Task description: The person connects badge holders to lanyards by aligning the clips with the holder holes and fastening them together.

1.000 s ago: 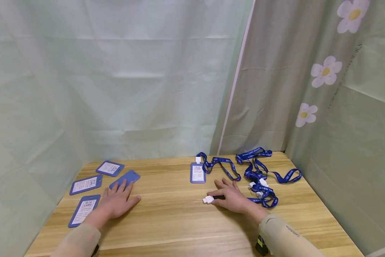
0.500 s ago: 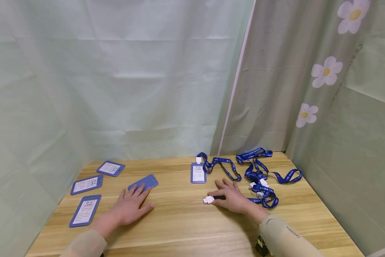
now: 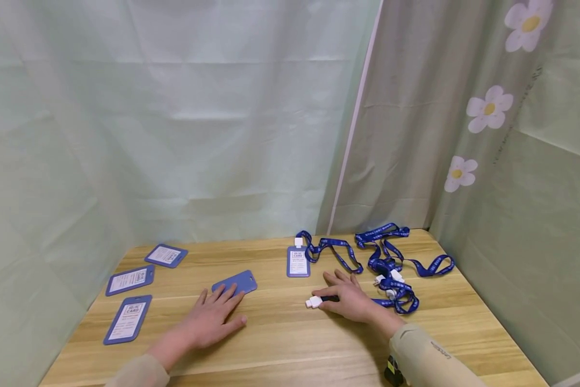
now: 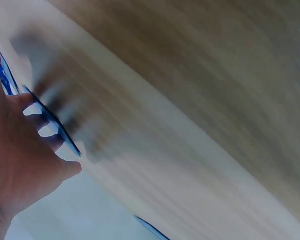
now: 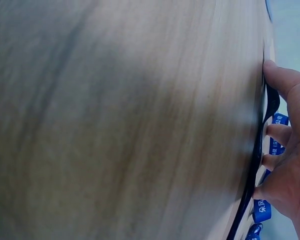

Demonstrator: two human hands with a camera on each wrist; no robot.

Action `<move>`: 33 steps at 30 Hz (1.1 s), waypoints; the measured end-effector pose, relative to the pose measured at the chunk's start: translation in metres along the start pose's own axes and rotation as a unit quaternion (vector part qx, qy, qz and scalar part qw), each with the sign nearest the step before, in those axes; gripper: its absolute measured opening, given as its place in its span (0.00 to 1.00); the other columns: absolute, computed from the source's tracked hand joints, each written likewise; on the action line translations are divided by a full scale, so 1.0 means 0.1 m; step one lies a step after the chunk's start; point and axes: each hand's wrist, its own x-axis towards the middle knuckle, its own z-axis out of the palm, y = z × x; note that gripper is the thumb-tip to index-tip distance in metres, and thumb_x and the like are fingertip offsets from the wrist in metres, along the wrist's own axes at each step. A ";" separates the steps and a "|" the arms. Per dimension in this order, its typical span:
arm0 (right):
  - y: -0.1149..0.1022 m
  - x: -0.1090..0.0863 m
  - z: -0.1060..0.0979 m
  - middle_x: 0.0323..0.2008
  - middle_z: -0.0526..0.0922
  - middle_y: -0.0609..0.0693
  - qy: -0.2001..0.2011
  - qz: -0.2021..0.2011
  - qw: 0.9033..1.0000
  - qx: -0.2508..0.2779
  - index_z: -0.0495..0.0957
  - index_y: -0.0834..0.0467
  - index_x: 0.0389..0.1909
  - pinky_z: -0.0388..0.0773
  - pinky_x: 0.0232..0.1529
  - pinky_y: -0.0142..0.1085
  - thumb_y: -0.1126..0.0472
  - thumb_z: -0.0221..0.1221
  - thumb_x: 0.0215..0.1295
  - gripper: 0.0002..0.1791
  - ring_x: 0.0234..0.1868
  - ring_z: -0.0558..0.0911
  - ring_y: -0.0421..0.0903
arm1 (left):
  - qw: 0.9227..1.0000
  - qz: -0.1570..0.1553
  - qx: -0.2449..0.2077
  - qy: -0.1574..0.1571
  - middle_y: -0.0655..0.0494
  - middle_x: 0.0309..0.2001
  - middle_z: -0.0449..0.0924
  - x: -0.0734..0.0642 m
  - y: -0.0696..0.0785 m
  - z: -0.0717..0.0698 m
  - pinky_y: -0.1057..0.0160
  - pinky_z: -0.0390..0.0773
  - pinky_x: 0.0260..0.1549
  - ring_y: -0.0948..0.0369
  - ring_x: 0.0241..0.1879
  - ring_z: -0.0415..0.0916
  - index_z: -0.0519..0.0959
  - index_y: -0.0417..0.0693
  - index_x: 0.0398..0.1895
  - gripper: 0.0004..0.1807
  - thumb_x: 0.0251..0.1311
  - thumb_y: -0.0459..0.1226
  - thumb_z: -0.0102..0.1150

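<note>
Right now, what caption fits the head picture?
Left hand touches a blue badge holder; right hand rests on a white-clipped lanyard.

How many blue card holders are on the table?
5 card holders: three on the left, one touched by the left hand, and one at a white clip near the back. None seem hidden.
</note>
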 end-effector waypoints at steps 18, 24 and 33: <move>0.00 -0.01 0.01 0.77 0.61 0.59 0.003 0.002 1.000 -0.002 0.84 0.38 0.61 0.32 0.70 0.73 0.43 0.64 0.69 0.20 0.79 0.50 0.67 | 0.998 0.061 -0.003 -0.011 0.46 0.79 0.55 0.00 0.31 0.05 0.29 0.43 0.71 0.40 0.78 0.47 0.64 0.52 0.79 0.43 0.72 0.68 0.38; -0.01 -0.01 0.01 0.77 0.60 0.59 0.004 0.006 1.000 -0.002 0.84 0.38 0.61 0.32 0.71 0.72 0.42 0.64 0.69 0.20 0.79 0.49 0.67 | 0.997 0.078 -0.010 -0.021 0.46 0.80 0.55 0.01 0.41 0.06 0.29 0.43 0.71 0.40 0.78 0.46 0.64 0.52 0.79 0.42 0.73 0.67 0.38; 0.02 0.01 0.02 0.78 0.60 0.58 0.005 0.005 1.000 -0.002 0.83 0.37 0.61 0.32 0.71 0.72 0.42 0.64 0.69 0.20 0.79 0.49 0.67 | 0.994 0.101 -0.015 -0.035 0.49 0.80 0.55 0.01 0.56 0.07 0.30 0.41 0.72 0.43 0.79 0.47 0.64 0.54 0.79 0.42 0.72 0.68 0.38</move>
